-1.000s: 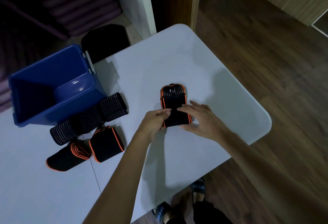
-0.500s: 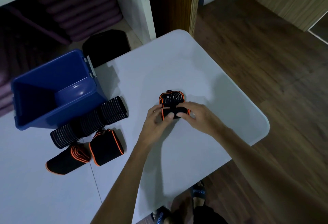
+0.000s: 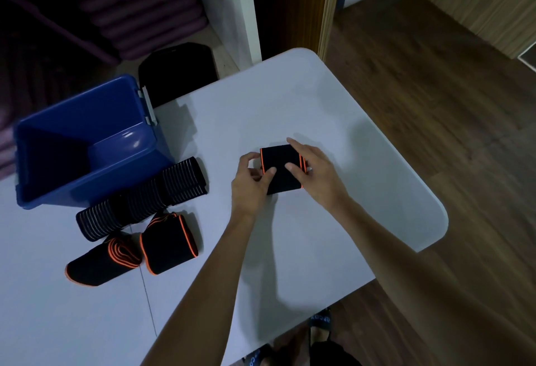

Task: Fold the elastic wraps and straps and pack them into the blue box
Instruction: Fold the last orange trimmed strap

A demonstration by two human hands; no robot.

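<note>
- White table (image 3: 290,98) with rounded corners.
- Blue box (image 3: 87,145) at its far left.
- Striped wrap (image 3: 139,200) beside the box.
- Two black orange-edged wraps (image 3: 169,245) nearer.
- Folded black wrap (image 3: 280,168) at centre.

The blue box (image 3: 87,145) is glossy plastic. Beside it, the striped wrap (image 3: 142,198) looks ribbed, matt cloth. The table (image 3: 290,98) is smooth.

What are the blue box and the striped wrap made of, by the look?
Blue box: most likely moulded plastic, glossy; a highlight shines on its inner wall. Striped wrap: seemingly knitted elastic fabric, matte, with fine pale ribs across black and a soft, limp lie on the table.
</note>
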